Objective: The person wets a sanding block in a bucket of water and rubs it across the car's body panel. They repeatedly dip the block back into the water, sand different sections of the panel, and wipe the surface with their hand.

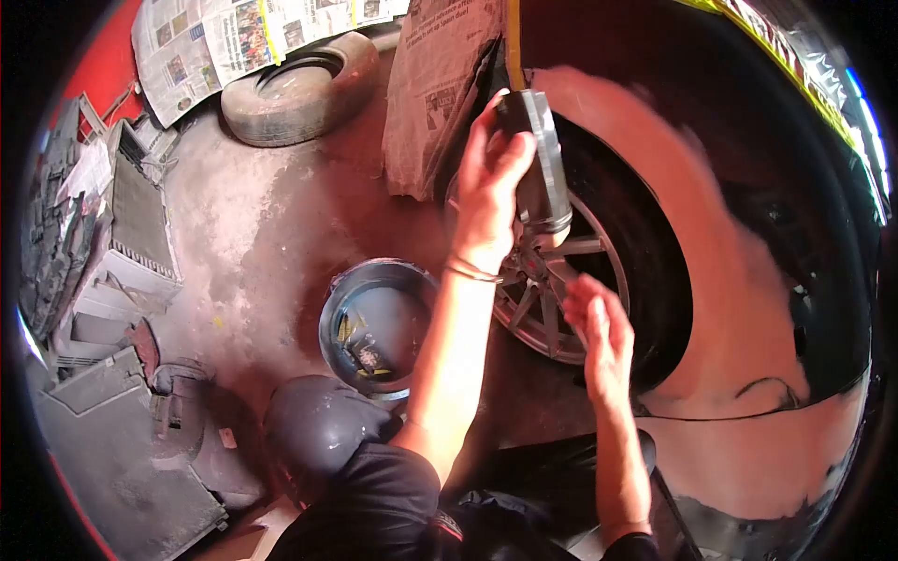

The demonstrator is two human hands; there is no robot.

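Observation:
My left hand [494,182] is raised in front of the car wheel [561,309], its fingers wrapped round a dark oblong block [538,154]. The block is long and black, with a ribbed, rounded lower end; its exact kind does not show. Lower and to the right, my right hand [601,332] is held in the air with nothing in it, fingers loosely stretched and apart from the block. Beside both hands curves a car fender [748,327], dark with broad pinkish, matt patches round the wheel arch. Newspaper [435,103] covers a part just left of the wheel.
A round bucket [327,346] with cloudy liquid and small items in it stands on the floor left of my left forearm. Farther off lies a loose tyre [299,98] near newspaper-covered red bodywork. Dusty boxes and car parts [122,271] line the left side, beside a dark rounded object [323,425].

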